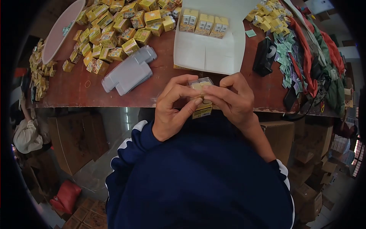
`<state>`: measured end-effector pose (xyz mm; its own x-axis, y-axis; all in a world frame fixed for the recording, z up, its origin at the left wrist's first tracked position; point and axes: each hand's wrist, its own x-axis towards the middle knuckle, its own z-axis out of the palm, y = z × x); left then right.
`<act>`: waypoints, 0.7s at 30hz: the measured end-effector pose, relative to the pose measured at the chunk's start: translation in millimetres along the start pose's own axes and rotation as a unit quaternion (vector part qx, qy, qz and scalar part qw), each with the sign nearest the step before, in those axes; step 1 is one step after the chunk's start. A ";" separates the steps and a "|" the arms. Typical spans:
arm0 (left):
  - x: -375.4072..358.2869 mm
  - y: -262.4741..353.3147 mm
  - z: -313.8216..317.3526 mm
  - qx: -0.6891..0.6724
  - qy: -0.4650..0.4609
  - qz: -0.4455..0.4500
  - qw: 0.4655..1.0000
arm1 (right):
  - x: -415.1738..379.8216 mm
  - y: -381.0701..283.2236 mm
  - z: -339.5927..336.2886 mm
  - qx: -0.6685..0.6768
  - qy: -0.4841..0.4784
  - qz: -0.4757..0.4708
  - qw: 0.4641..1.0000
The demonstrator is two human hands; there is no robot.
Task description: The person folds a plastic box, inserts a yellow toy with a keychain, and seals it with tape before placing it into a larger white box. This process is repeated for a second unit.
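Close to the table's front edge, my left hand (176,107) is closed around a small yellow box (202,111) with a clear plastic top part (199,81). My right hand (234,99) pinches at the upper part of the same box, its thumb and index finger pressed against it. The fingers cover much of the box, so its opening is hard to make out. Just beyond my hands lies an open white carton (207,57), with several small yellow-and-white boxes (204,24) lined up along its far side. To the left are flat folded clear plastic sleeves (131,72).
A heap of yellow boxes (118,30) covers the back left, beside a pink basin (61,32). At right are a black tape dispenser (265,57), green packets (285,57) and red cloth (305,57). Cardboard boxes (78,141) stand below. Another person (28,133) is at far left.
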<state>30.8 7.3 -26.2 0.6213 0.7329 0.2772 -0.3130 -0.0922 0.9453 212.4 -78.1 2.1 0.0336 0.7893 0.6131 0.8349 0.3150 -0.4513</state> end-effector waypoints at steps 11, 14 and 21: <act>22.1 15.6 -14.0 0.395 -0.068 0.355 0.845 | 12.5 13.9 -39.5 0.418 -0.236 0.404 0.779; 23.7 3.7 -7.3 0.427 -0.085 0.429 0.791 | 3.0 8.5 -25.9 0.528 -0.180 0.463 0.688; 35.1 -10.8 9.9 0.437 -0.114 0.477 0.754 | 3.5 12.9 -21.5 0.479 -0.085 0.467 0.739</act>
<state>63.2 27.3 -25.0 0.5516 -0.0739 0.8309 -0.1656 -0.9859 0.0223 235.1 -82.5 12.4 0.2123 0.9274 -0.3078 -0.2828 -0.2432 -0.9278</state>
